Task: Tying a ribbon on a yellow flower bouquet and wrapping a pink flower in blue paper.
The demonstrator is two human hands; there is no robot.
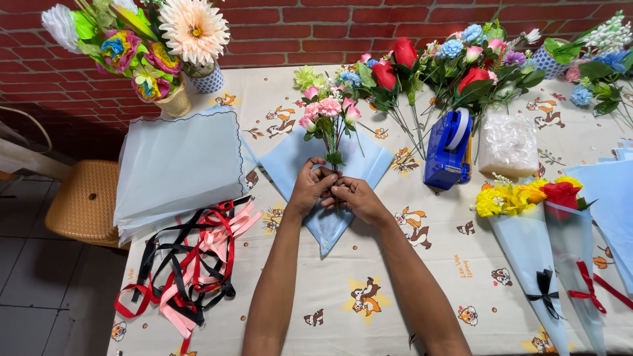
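Note:
Both of my hands meet over a light blue wrapping sheet (290, 165) spread on the table. My left hand (310, 188) and my right hand (356, 196) grip the stems of a small bunch of pink artificial flowers (326, 112), which lies on the sheet with its blooms pointing away from me. The sheet's lower corner (325, 237) points toward me under my wrists.
A stack of blue sheets (178, 165) lies left, above tangled red, black and pink ribbons (191, 264). A blue tape dispenser (448, 148), a plastic packet (508, 144), loose roses and blue flowers (435, 66) lie ahead. Two wrapped bouquets (541, 250) lie right. A stool (86, 201) stands left.

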